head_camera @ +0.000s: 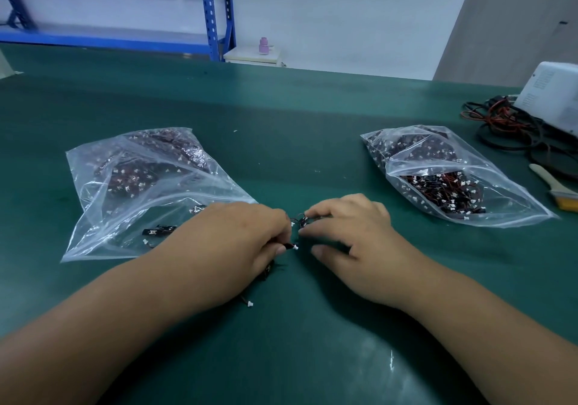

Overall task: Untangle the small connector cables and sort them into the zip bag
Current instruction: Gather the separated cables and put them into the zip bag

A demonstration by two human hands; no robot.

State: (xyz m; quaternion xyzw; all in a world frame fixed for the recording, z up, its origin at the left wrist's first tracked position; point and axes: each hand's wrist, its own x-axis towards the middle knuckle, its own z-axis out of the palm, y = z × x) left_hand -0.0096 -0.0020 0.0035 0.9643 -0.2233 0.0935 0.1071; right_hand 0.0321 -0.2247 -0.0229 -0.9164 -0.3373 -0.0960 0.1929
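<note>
Bench, green mat (297, 116): items as seen from beside the worker.

1. Cables (299, 220): a small black tangle with white connectors, on the mat at centre, between the two hands and between the two bags.
2. Left hand (237, 238): fingers curled, thumb and forefinger pinching one cable of the tangle just behind its white plug. More wire pokes out beneath the palm, and one connector end (249, 304) lies on the mat beside the wrist.
3. Right hand (350, 235): fingers bent down, the fingertips gripping the tangle's far loop. The thumb lies apart on the mat.
4. Left bag (93, 192): clear zip bag, flat on the mat, touching the left hand's knuckles. Dark bundled cables fill its far end, and a few loose ones lie near the hand.
5. Right bag (500, 192): clear zip bag, well apart from the right hand, heaped with red-black cables and white connectors.
6. Brush (553, 185): pale handle, yellow bristles, just beside the right bag.
7. White unit (553, 98) at the right edge, with a coil of black and red leads (513, 129) against it.
8. Blue rack (212, 13) stands beyond the bench.
</note>
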